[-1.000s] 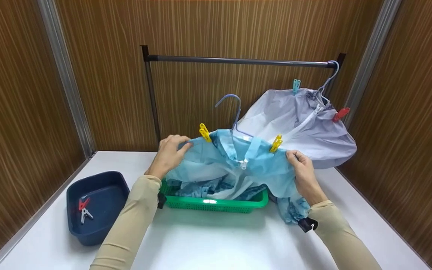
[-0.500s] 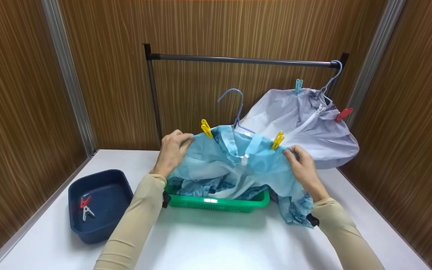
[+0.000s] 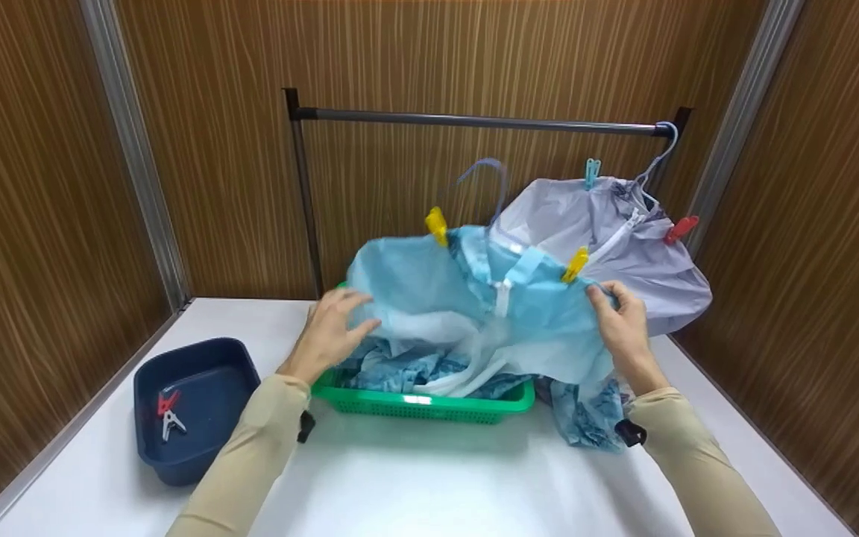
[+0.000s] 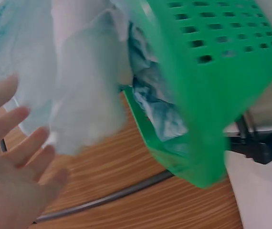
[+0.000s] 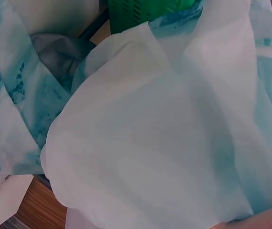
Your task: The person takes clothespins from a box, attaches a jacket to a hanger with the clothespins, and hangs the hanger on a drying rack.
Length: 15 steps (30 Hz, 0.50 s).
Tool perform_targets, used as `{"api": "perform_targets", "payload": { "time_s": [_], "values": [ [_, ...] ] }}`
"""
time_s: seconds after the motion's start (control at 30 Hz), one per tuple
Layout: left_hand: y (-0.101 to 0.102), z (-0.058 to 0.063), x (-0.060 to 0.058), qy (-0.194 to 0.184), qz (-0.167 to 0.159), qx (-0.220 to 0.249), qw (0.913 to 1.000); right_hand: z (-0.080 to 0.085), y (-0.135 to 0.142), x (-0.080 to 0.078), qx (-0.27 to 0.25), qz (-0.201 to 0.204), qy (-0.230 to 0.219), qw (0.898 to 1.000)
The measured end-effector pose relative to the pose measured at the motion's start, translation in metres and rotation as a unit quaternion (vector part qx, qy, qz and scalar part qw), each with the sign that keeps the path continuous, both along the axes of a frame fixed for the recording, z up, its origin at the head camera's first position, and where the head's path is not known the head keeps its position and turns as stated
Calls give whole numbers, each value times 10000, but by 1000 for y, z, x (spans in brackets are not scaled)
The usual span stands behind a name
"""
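A light-blue and white zip jacket (image 3: 403, 272) on a lilac hanger (image 3: 502, 195) is raised over the green basket (image 3: 429, 404), its lower part still lying in and beside it. Yellow clothespins (image 3: 437, 227) clip both shoulders. My right hand (image 3: 625, 328) pinches the jacket's right shoulder edge; in the right wrist view the cloth (image 5: 145, 133) hides most of that hand. My left hand (image 3: 331, 332) has spread fingers beside the jacket's left sleeve. The left wrist view shows this hand (image 4: 16, 157) apart from the fabric.
A dark rack bar (image 3: 474, 120) spans the back. From its right end hangs a lavender jacket (image 3: 541, 212) with a teal clothespin (image 3: 592, 173) and a red clothespin (image 3: 680, 230). A navy basin (image 3: 221, 388) at left holds a red clip (image 3: 168, 403) and a white clip (image 3: 172, 426).
My left hand has let go of the jacket's left shoulder and moved down and left. The jacket and hanger have risen and shifted right, with the right hand still holding its edge.
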<state>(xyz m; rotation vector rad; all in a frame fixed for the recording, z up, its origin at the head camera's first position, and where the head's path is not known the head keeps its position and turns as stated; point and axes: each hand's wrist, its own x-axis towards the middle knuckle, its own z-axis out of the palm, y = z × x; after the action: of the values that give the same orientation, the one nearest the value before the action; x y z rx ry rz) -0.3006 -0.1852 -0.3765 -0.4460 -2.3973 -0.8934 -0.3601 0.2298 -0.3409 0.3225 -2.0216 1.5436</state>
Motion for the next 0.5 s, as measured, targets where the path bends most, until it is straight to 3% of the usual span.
{"api": "perform_targets", "payload": {
  "time_s": [0.2, 0.33, 0.5],
  "values": [
    [-14, -15, 11, -1067, 40, -496, 9930, 4, 8, -2, -197, -600, 75, 9980],
    [-19, -26, 15, -1459, -53, -570, 9876, 4, 12, -3, -236, -953, 27, 9952],
    [-22, -43, 20, -1574, -133, -814, 9841, 5, 15, -4, -432, -1206, 47, 9917]
  ]
}}
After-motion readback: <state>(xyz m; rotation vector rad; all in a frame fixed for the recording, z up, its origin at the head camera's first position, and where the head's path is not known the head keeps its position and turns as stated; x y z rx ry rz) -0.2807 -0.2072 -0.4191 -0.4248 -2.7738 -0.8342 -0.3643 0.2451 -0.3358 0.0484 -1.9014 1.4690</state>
